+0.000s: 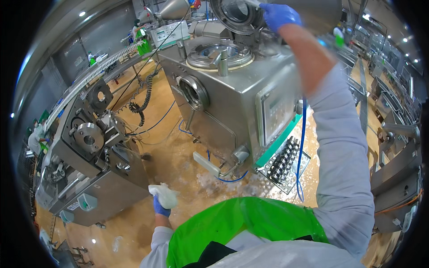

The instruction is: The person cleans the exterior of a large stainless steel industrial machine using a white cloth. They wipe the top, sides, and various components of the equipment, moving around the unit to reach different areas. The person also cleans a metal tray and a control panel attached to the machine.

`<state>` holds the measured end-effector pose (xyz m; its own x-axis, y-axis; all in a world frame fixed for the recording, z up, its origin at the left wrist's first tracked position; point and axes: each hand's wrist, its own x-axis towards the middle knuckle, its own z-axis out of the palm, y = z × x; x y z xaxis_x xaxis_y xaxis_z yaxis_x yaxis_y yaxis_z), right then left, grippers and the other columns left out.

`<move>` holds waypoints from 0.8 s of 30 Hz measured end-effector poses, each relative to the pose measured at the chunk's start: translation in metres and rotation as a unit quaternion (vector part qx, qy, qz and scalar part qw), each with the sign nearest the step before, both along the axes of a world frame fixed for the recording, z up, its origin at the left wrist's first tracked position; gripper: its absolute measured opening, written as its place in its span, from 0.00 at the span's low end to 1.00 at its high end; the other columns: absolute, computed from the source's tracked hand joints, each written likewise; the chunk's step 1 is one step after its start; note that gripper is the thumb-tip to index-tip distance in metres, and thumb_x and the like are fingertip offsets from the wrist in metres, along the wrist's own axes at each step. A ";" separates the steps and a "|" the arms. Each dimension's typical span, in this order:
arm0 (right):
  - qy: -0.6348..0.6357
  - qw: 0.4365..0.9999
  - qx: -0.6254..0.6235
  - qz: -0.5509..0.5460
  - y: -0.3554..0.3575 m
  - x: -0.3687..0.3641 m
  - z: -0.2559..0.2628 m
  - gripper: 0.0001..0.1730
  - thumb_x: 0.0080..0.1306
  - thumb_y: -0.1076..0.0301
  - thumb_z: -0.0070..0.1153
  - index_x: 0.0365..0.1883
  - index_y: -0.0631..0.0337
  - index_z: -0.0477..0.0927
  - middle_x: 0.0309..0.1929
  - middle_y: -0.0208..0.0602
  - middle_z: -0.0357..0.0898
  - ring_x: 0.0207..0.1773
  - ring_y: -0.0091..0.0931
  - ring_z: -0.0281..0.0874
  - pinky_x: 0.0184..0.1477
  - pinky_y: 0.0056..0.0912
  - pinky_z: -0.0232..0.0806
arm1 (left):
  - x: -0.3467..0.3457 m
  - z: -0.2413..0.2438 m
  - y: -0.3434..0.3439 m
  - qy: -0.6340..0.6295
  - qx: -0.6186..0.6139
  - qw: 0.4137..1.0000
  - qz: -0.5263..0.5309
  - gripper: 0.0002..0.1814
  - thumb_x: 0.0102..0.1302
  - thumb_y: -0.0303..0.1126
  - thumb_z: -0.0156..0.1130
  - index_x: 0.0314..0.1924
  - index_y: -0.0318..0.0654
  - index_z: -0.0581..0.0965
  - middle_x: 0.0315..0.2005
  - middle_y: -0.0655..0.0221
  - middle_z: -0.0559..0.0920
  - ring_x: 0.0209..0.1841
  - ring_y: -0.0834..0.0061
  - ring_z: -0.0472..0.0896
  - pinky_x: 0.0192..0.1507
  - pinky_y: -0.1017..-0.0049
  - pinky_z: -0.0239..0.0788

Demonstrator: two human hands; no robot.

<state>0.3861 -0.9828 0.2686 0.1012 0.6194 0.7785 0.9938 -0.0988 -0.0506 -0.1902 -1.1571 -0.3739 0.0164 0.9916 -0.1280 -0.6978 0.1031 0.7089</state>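
Note:
My left hand (161, 205), in a blue glove, is closed around a crumpled white cloth (165, 197) low at centre left, over the wet floor. My right hand (282, 16), also gloved in blue, reaches up to the raised round lid (239, 15) of a stainless steel machine (224, 117). A whitish cloth or wipe (251, 2) shows at its fingertips, against the lid; the view cuts it off at the top. Below the lid lies the machine's round metal opening (219, 55). A round port (193, 93) sits on the machine's side, and a control panel (276, 112) on its front.
Another steel machine (90, 171) with round flanges stands at left, near a coiled black cable (145, 97). A perforated tray (285, 165) of metal parts is on the foamy floor beside a hanging blue hose (303, 144). Co-workers (142, 37) in green aprons stand farther off.

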 end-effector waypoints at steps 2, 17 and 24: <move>-0.027 1.000 -0.010 -0.009 0.015 0.005 0.007 0.17 0.66 0.58 0.48 0.48 0.44 0.85 0.46 0.46 0.86 0.50 0.47 0.84 0.53 0.51 0.75 | 0.003 0.011 -0.008 0.004 -0.014 0.999 0.030 0.24 0.79 0.48 0.43 0.66 0.47 0.72 0.57 0.70 0.80 0.57 0.65 0.79 0.62 0.61 0.70; -0.154 0.980 -0.074 -0.106 0.128 -0.074 0.050 0.18 0.67 0.56 0.51 0.52 0.42 0.86 0.53 0.40 0.85 0.54 0.41 0.84 0.57 0.46 0.75 | -0.129 -0.098 -0.036 -0.303 -0.035 0.951 -0.052 0.23 0.79 0.50 0.44 0.61 0.45 0.74 0.53 0.68 0.82 0.55 0.66 0.80 0.58 0.63 0.73; -0.203 0.943 -0.180 -0.190 0.170 -0.118 0.070 0.17 0.61 0.61 0.56 0.47 0.48 0.88 0.49 0.42 0.86 0.51 0.41 0.85 0.55 0.43 0.75 | -0.167 -0.092 0.072 -0.076 -0.176 0.975 -0.113 0.27 0.79 0.49 0.44 0.70 0.42 0.67 0.61 0.64 0.78 0.62 0.62 0.76 0.62 0.59 0.71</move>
